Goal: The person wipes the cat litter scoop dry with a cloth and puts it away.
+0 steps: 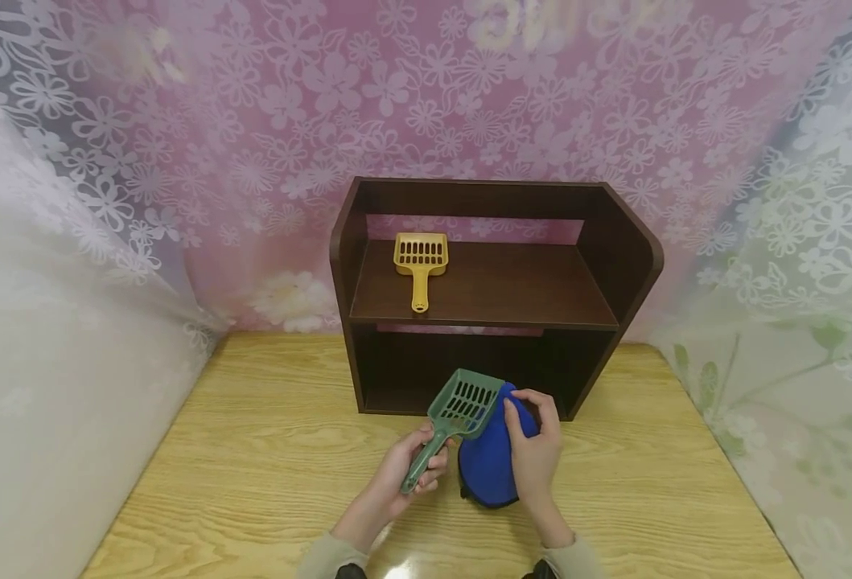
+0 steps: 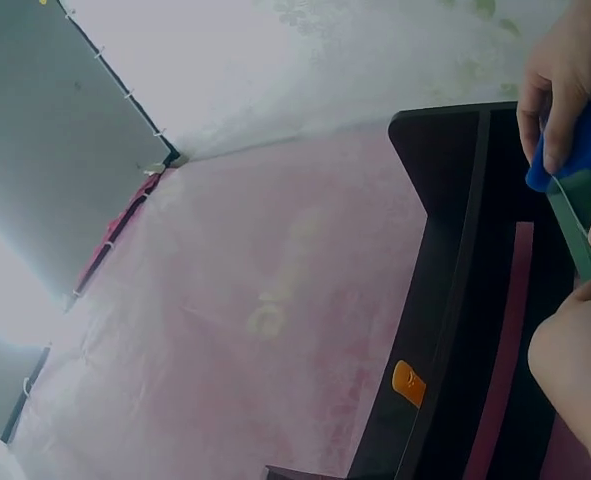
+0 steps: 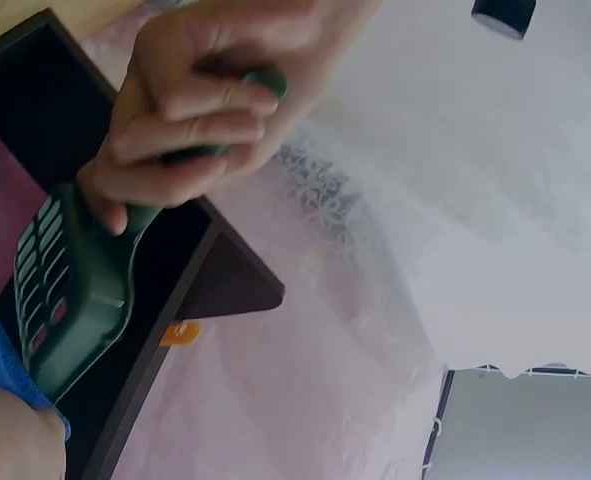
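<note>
My left hand grips the handle of a green slotted litter scoop, its head tilted up and to the right. In the right wrist view the fingers of that hand wrap round the scoop's handle. My right hand pinches a blue cloth piece with a dark edge between thumb and fingers, right at the scoop's right rim. The cloth hangs down below the scoop. Both the blue cloth and the green scoop are partly cut off in the left wrist view.
Behind the hands stands a dark brown two-level shelf. A yellow slotted scoop lies on its upper board, handle toward the front. The wooden table is bordered by a pink flowered curtain and pale sheets at both sides.
</note>
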Motion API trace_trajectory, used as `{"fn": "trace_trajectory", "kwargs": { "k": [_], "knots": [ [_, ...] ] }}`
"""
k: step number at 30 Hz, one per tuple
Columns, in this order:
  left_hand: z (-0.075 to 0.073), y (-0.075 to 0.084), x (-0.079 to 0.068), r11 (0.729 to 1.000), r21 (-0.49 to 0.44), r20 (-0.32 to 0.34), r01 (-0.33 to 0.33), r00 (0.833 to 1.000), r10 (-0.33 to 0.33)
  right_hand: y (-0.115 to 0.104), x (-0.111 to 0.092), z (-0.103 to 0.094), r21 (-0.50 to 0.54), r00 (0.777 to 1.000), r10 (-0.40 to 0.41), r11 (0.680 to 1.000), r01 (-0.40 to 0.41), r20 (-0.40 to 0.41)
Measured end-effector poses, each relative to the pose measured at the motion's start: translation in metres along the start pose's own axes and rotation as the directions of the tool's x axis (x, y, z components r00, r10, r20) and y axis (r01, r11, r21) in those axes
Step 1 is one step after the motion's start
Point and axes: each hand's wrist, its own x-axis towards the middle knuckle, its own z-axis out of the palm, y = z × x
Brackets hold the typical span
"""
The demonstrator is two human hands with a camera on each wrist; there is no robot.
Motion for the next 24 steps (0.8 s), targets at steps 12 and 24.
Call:
{"fn": "trace_trajectory", "kwargs": {
  "k": [12,24],
  "knots": [
    [-0.019,0.004,-0.011,0.917,0.380,0.032,-0.118,0.993,0.115,0.015,0.017,-0.027,0.105,0.961,0.212,0.967,-0.232,0.180],
    [-0.011,0.015,-0.011,0.782,0.607,0.084,-0.140,0.990,0.112,0.038,0.006,-0.023,0.164,0.922,0.296,0.926,-0.341,0.248]
  ]
}}
